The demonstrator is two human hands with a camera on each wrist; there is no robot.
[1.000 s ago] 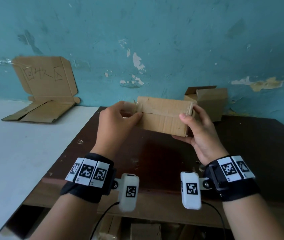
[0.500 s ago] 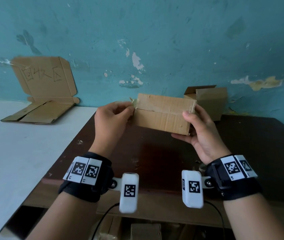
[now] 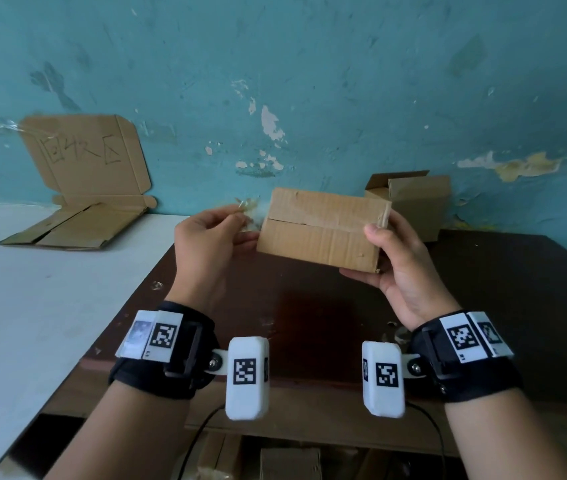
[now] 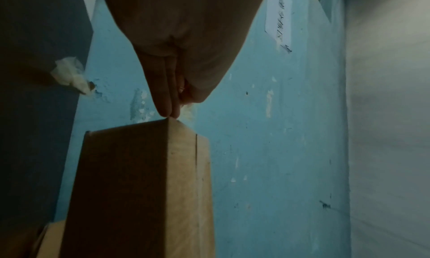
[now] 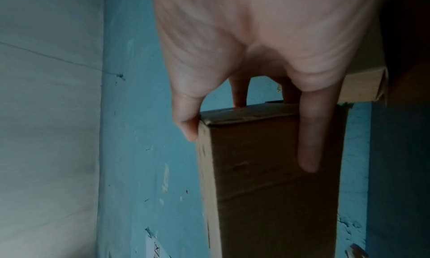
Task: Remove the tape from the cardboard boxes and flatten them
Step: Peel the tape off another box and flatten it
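My right hand [image 3: 401, 268] grips the cardboard box [image 3: 322, 228] above the dark desk [image 3: 517, 289], thumb on its front, fingers underneath. My left hand [image 3: 211, 242] has pulled away from the box's left end since a second ago, thumb and fingertips pinching the peeled tape [image 3: 248, 205].

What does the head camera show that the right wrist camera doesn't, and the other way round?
Only the head view shows the left hand pinching a crumpled strip of clear tape, the dark table, and flattened cardboard by the wall. Only the right wrist view shows the box's underside, with one finger lying along it. Both show the right hand gripping the closed cardboard box, the open box behind it and the blue wall.
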